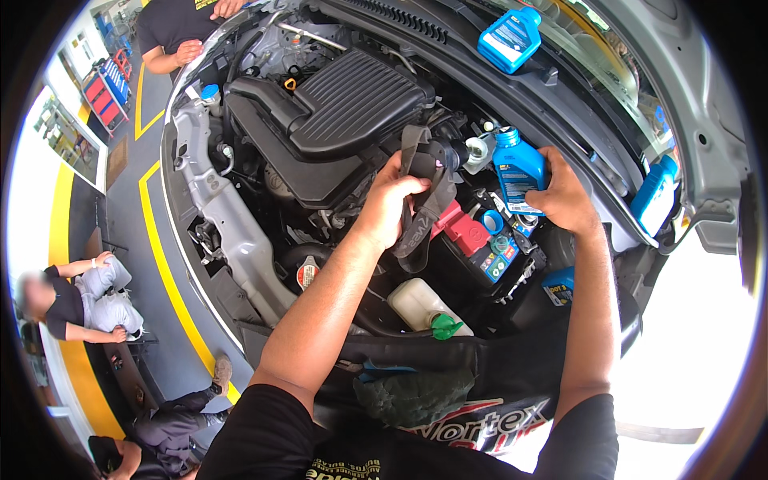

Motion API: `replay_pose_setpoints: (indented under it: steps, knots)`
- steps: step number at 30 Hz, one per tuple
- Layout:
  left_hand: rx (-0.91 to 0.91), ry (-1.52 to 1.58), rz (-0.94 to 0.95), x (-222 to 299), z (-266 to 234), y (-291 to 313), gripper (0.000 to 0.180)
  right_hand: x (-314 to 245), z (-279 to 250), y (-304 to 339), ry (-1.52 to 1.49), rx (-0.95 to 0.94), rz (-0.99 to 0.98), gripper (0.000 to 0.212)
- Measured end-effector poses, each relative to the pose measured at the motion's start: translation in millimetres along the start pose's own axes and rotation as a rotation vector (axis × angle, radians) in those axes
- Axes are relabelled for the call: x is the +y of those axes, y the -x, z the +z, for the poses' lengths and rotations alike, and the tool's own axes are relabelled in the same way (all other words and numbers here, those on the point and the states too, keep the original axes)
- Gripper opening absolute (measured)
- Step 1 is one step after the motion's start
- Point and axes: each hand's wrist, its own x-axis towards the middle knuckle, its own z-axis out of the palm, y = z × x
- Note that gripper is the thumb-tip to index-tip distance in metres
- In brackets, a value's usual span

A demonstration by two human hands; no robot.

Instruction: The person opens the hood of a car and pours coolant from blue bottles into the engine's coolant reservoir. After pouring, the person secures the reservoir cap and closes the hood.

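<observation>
My left hand (pixel 382 200) is closed on a black headlamp (pixel 438 158) with a wide elastic strap (pixel 428 228) hanging down in a loop. Its round lamp end points toward a small pale fluid reservoir (pixel 478 152) beside the engine. My right hand (pixel 566 192) grips a blue fluid bottle (pixel 518 168) from its right side. The bottle stands nearly upright, its neck uncapped, just right of the reservoir and above the battery (pixel 498 262). A round blue cap (pixel 490 221) lies by the red terminal cover (pixel 462 230).
Another blue bottle (pixel 510 40) rests near the windshield, and one more (pixel 654 194) at the right edge. A ribbed black engine cover (pixel 360 100) fills the bay's middle. Nearer me are a white green-capped tank (pixel 420 304) and a dark cloth (pixel 416 396). A co-worker (pixel 180 40) leans over the far side.
</observation>
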Motion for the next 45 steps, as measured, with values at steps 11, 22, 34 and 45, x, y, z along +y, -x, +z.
replay_pose_setpoints:
  steps: [11,22,34,45]
  knots:
    - [0.0,0.006,0.0,-4.1,4.1,-3.1,0.047,1.2,2.4,2.8,0.194,0.04,0.01,0.07]
    - [0.089,-0.075,0.115,-1.7,-3.8,2.6,0.041,21.3,22.2,-12.7,0.168,0.016,-0.194,0.069]
    - [0.042,-0.052,0.152,-9.2,0.4,-8.5,0.039,49.2,26.1,-14.4,0.053,-0.011,-0.236,0.07]
    - [0.031,-0.094,-0.037,7.3,5.7,1.0,0.051,-7.6,5.2,8.9,0.32,0.084,-0.048,0.063]
